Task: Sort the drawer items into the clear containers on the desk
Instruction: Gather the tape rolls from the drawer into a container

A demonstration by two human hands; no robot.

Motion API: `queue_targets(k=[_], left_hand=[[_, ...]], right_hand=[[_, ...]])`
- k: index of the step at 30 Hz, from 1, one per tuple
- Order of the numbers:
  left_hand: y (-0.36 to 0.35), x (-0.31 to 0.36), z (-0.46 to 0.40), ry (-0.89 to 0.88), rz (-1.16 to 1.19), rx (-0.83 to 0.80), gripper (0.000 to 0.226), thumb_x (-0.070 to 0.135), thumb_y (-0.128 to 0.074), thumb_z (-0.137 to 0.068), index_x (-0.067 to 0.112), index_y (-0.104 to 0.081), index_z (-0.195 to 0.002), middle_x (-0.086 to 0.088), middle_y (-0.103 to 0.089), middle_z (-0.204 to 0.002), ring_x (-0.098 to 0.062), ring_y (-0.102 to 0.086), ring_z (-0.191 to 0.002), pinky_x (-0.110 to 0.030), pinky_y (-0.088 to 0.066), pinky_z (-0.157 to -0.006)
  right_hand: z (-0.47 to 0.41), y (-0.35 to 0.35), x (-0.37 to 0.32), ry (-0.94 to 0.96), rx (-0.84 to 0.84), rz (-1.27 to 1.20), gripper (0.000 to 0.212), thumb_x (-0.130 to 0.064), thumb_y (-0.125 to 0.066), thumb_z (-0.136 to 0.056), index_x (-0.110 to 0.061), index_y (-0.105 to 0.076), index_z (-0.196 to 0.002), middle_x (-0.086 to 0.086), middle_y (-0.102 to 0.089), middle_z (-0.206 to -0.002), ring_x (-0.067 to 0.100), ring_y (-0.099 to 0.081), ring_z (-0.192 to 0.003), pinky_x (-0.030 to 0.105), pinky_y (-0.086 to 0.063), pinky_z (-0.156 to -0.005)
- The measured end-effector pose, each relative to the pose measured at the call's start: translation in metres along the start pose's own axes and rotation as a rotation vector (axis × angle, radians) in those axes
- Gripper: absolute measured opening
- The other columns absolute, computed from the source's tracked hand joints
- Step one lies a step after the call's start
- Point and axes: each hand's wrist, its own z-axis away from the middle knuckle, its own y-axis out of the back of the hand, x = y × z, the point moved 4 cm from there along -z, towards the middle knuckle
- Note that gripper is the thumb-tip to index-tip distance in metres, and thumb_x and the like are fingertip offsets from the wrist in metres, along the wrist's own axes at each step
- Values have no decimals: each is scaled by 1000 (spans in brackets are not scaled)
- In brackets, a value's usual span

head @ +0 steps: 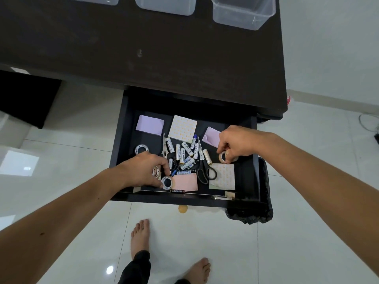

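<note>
So both hands are gathering tape rolls from the open drawer (123,128), left hand (143,169) gripping one roll (156,172), right hand (235,144) pinching another (223,157); next, lift them to the far clear containers (242,13) on the desk (143,48).

Bright overhead glare, wide-angle edge distortion

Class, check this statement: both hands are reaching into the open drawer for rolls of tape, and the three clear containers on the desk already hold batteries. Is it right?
Not quite. The head view shows the clear containers on the desk holding nothing; the batteries still lie in the drawer. The rest stands: the left hand and right hand each reach for tape rolls.
</note>
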Motion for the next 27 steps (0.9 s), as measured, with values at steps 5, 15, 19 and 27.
queue_targets(k=[5, 15, 19, 27], left_hand=[[-2, -3, -3, 23, -41, 47, 23, 36, -90, -79, 40, -74, -94, 16, -67, -100, 0, -57, -89, -22, -44, -74], [-2, 0, -3, -39, 29, 98, 9, 29, -88, -82, 31, -79, -85, 20, -72, -93, 5, -64, -90, -13, -45, -79], [-1, 2, -1, -88, 63, 84, 10, 28, -89, -81, 30, -79, -83, 18, -68, -94, 0, -65, -91, -25, -53, -86], [2, 5, 3, -154, 155, 92, 11, 25, -87, -84, 28, -77, -82, 18, -73, -91, 0, -69, -91, -22, -55, -84]], right_hand=[[-3, -4, 1, 35, 44, 30, 25, -31, -90, -77, -31, -82, -100, -14, -64, -93, 10, -64, -100, 32, -58, -78], [3, -2, 0, 44, 54, -35, 9, -26, -88, -80, -30, -80, -82, -22, -69, -71, -5, -63, -77, 20, -49, -67], [8, -2, -2, 18, 21, -77, 14, -20, -87, -77, -29, -80, -85, -23, -65, -59, -11, -61, -65, 22, -50, -65], [8, -5, 5, 18, 86, -248, 19, -41, -90, -78, -41, -82, -94, -21, -75, -93, -11, -61, -91, 25, -54, -76]])
